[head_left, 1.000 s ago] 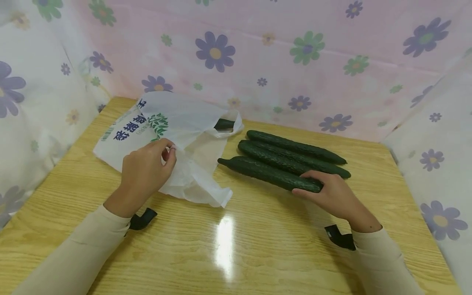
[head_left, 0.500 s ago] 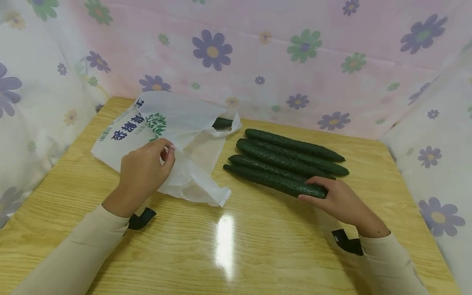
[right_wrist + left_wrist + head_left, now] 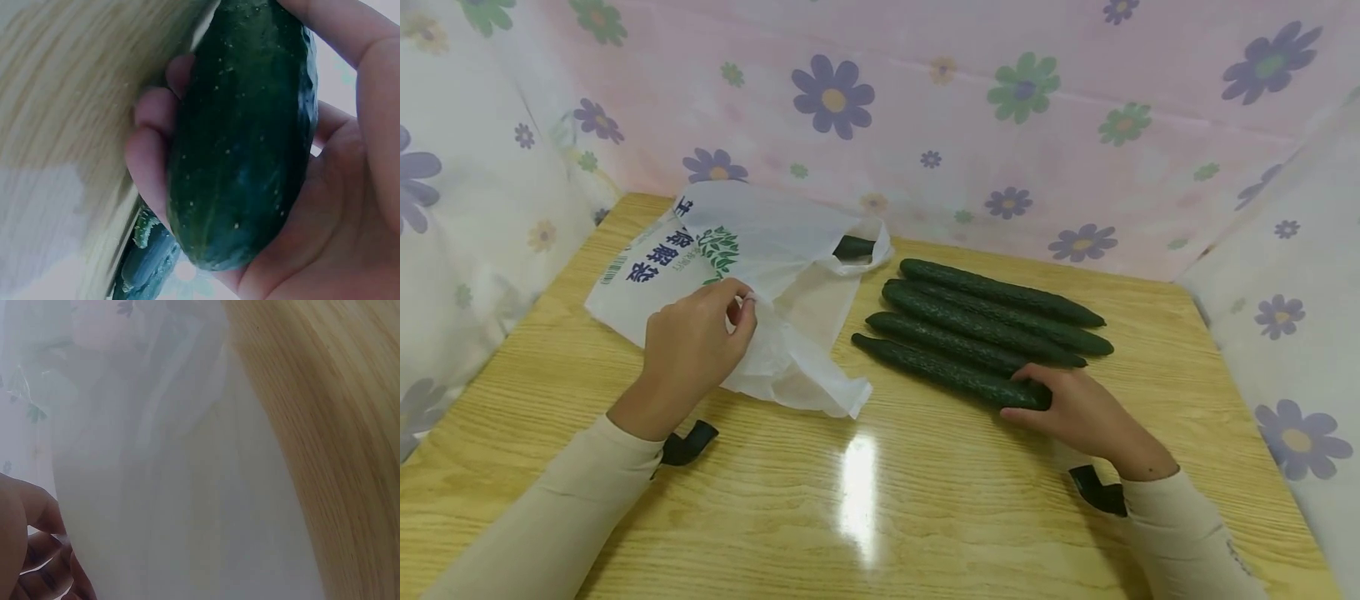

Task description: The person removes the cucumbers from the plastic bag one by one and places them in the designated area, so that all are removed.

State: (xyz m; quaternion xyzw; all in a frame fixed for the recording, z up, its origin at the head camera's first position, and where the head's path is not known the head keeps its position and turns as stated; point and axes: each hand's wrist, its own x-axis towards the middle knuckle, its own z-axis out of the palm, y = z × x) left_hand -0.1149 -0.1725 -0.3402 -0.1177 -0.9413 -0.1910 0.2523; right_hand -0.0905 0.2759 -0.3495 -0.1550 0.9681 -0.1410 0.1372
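My right hand (image 3: 1078, 417) grips the near end of the closest cucumber (image 3: 936, 367), fingers curled round it in the right wrist view, where its blunt tip (image 3: 234, 187) faces the camera. Several more cucumbers lie side by side just behind it: one right behind (image 3: 947, 340), others farther back (image 3: 1000, 292). On the left, a white plastic bag (image 3: 790, 350) with green leaf print lies on the table. My left hand (image 3: 696, 354) pinches the bag's upper layer between thumb and forefinger, lifting its mouth. A dark green cucumber end (image 3: 853, 248) shows inside the bag's opening.
The wooden table (image 3: 760, 517) has a bright light reflection at its middle front. A flower-patterned curtain (image 3: 917, 108) hangs along the back and both sides, right at the table's edges. A black strap piece (image 3: 688, 443) sticks out at the left wrist, another (image 3: 1097, 490) at the right.
The right hand has drawn the held cucumber toward the near side, lower in view, so the cucumber behind it has come into sight. The left hand and bag stay in place.
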